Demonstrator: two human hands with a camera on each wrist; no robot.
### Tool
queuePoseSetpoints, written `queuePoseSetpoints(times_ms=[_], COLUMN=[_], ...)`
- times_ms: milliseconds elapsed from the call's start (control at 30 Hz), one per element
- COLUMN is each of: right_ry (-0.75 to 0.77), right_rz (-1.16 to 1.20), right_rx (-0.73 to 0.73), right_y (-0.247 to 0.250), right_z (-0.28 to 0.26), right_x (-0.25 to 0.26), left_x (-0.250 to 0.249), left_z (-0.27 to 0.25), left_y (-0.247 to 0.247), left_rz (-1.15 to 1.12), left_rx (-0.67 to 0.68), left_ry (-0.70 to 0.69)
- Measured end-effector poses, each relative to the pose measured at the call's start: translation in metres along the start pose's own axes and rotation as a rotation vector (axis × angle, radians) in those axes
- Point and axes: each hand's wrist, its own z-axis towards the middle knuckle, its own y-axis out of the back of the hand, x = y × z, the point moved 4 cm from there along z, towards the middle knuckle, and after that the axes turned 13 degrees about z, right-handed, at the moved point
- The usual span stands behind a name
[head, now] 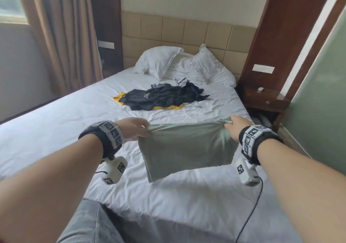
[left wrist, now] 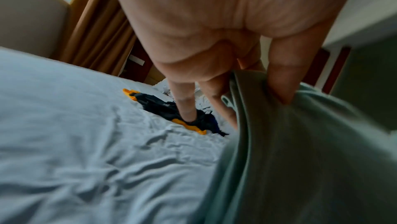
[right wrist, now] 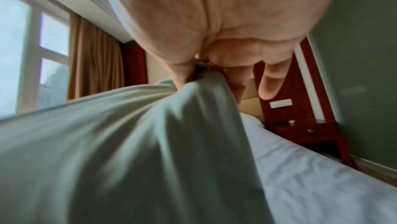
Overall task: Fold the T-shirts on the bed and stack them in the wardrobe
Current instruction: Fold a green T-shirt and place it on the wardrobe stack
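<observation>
- Sage-green T-shirt (head: 187, 147) held up in the air over the near half of the bed (head: 56, 123), already doubled into a rough rectangle, hanging clear of the sheet.
- Left hand (head: 133, 128) pinching the top left corner, thumb on the near face and fingers behind; right hand (head: 235, 127) pinching the top right corner the same way, cloth bunched into radiating creases there.
- Long axis running side to side, from one hand to the other, top edge pulled nearly taut and about level; free lower edge hanging toward the person, left lower corner dropping lowest.
- Neither hand nearer to the shirt: both on it, one at each end. Likely next: lowering onto the sheet directly beneath, or bringing the two corners together for another fold.
- Unfolded pile well apart, farther up the bed toward the pillows (head: 162, 61): dark T-shirts (head: 162, 97) heaped over a yellow T-shirt (head: 119, 98), with a small grey garment (head: 181, 81) at the back.
- Wardrobe not identifiable in any view; no folded stack visible.
- Left wrist view only: thumb (left wrist: 283, 76) pressed on the near side of the cloth, two fingers (left wrist: 184, 98) extended behind it, layered edges of the fold visible.
- Right wrist view only: cloth gathered between thumb and fingers, little finger (right wrist: 270, 84) held free of the fabric; nightstand (right wrist: 309, 132) beside the bed.
- Head view only: whole outline of the shirt and its level top edge.
</observation>
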Motion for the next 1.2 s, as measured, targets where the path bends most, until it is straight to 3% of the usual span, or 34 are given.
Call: queuePoseSetpoints(times_ms=[100,300,467,633,700,800,900,1000,1067,1200], right_ry=[-0.067,-0.1,-0.206,-0.302,-0.386,-0.373,-0.33,-0.43,-0.532,-0.707], right_rz=[0.048,0.084,0.104,0.265,0.438,0.41,0.311,0.311,0.224,0.311], right_rx=[-0.002,0.1,0.208,0.277,0.323,0.293,0.12,0.138,0.295,0.434], right_y=[0.003,-0.013,-0.043,-0.071,-0.08,-0.084,-0.077,-0.093,-0.11,-0.137], right_z=[-0.024,-0.039,-0.035,-0.019,-0.012,0.011,0.039,0.055,0.04,-0.004], right_x=[-0.029,-0.062,-0.1,-0.128,-0.132,-0.135,-0.126,-0.139,-0.148,-0.174], left_x=[-0.023,-0.019,-0.005,0.004,0.008,0.007,0.008,0.018,0.03,0.058], left_z=[-0.011,-0.002,0.024,0.062,0.08,0.105,0.136,0.146,0.131,0.084], left_y=[-0.008,-0.042,-0.082,-0.102,-0.103,-0.103,-0.093,-0.091,-0.103,-0.127], left_rz=[-0.189,-0.32,-0.313,-0.295,-0.249,-0.196,-0.166,-0.152,-0.199,-0.22], left_rx=[-0.036,-0.014,0.1,0.115,0.12,0.124,-0.039,-0.209,-0.155,0.191], left_ry=[-0.042,0.023,0.097,0.134,0.163,0.193,0.203,0.344,0.523,0.75])
